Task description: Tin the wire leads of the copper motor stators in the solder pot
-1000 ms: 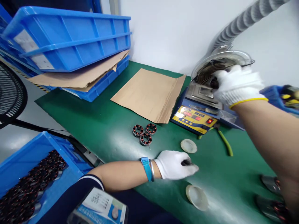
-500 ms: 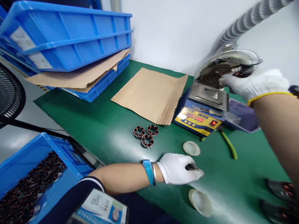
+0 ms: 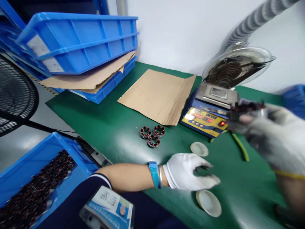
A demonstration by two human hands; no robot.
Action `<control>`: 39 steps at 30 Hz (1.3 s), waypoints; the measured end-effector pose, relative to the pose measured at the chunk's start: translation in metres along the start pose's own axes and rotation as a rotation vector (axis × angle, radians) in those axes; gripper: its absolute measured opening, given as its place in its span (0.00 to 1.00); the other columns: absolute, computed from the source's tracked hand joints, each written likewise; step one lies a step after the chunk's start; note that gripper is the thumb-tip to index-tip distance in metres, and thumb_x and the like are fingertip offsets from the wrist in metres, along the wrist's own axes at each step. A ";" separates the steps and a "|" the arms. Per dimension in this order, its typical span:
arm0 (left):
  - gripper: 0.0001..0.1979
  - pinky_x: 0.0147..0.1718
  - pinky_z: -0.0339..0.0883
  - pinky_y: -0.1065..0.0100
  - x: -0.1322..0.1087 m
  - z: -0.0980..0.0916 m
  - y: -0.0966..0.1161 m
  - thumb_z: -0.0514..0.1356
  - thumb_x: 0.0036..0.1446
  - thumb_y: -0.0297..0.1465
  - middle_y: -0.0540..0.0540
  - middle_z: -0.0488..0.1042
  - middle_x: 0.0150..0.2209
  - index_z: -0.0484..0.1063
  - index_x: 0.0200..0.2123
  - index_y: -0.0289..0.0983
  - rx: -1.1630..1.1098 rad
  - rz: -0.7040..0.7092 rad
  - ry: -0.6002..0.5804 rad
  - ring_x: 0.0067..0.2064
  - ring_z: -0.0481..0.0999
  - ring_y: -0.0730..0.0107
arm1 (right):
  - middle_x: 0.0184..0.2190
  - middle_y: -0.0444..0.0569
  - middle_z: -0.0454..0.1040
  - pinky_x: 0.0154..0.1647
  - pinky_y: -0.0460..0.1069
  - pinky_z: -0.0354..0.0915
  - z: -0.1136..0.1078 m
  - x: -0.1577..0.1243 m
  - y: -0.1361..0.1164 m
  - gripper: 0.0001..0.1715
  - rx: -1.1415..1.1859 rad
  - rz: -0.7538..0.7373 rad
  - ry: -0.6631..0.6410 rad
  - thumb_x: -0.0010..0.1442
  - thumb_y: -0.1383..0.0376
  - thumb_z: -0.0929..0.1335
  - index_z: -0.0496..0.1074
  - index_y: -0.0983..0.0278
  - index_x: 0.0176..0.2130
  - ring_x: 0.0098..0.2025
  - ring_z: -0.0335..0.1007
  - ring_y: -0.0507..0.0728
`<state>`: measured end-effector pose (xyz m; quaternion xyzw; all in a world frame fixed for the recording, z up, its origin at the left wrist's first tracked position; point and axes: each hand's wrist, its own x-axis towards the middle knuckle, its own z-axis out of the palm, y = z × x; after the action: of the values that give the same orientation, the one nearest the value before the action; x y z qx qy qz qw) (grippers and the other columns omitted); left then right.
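My left hand (image 3: 188,171), in a white glove with darkened fingertips, rests over the green table (image 3: 124,143). Its thumb and fingers are apart with nothing between them. One shallow whitish dish (image 3: 199,149) lies just beyond it, another dish (image 3: 209,203) just on the near side. My right hand (image 3: 278,136), also gloved and blurred by motion, grips a wound motor stator (image 3: 247,108) to the right of the blue-and-yellow solder pot (image 3: 205,122). Three more stators (image 3: 153,141) with copper windings sit together on the table left of the pot.
Brown cardboard (image 3: 157,95) lies behind the stators. Green-handled pliers (image 3: 240,147) lie right of the pot, below a round extractor hood (image 3: 226,73). Blue crates (image 3: 83,41) are stacked at the back left. A blue bin (image 3: 57,184) of stators stands at lower left.
My right hand has moved from the hood toward me, right of the pot, with the stator now in plain view. The left hand's thumb and fingers have spread apart.
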<state>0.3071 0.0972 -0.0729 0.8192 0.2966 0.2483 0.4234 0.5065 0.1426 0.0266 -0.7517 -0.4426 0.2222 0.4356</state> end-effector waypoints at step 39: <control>0.43 0.56 0.67 0.53 -0.010 -0.023 0.025 0.73 0.36 0.51 0.39 0.76 0.48 0.70 0.53 0.33 -0.884 -0.348 -0.307 0.52 0.75 0.52 | 0.41 0.52 0.73 0.62 0.64 0.61 0.012 -0.166 0.062 0.20 -0.431 -0.923 0.061 0.62 0.56 0.67 0.65 0.62 0.51 0.48 0.71 0.61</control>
<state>0.2921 0.0913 -0.0410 0.5269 0.2295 0.1524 0.8040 0.4426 -0.0085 -0.0406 -0.5568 -0.7513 -0.1116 0.3361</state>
